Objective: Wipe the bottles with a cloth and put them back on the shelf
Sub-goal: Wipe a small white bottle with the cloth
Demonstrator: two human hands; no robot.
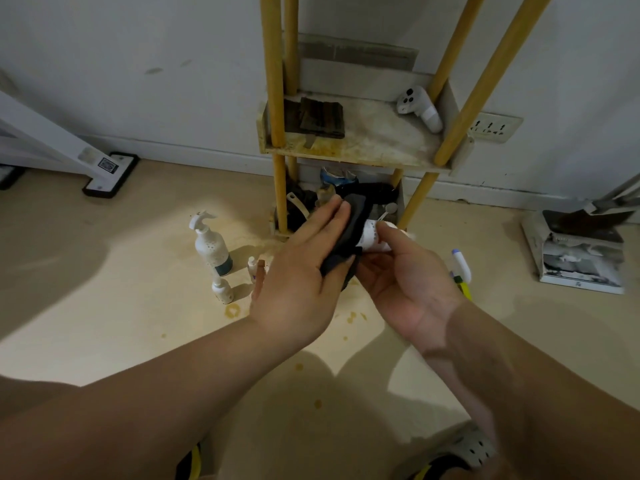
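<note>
My right hand (408, 282) holds a white bottle (372, 237) lying sideways in front of the shelf's lower level. A dark cloth (349, 233) is wrapped over the bottle, and my left hand (304, 271) presses it there with straight fingers on top and the thumb underneath. On the floor to the left stand a tall white pump bottle (211, 245), a small white bottle (222, 289) and another small bottle (254, 268) partly behind my left hand. The yellow-posted shelf (356, 150) stands against the wall.
A white controller (420, 107) and a dark folded item (322, 117) lie on the shelf's stained middle board. Dark clutter fills the bottom level (301, 206). A white and yellow object (462, 268) lies on the floor at right, beside a box (581, 258). A wall socket (493, 128) is at right.
</note>
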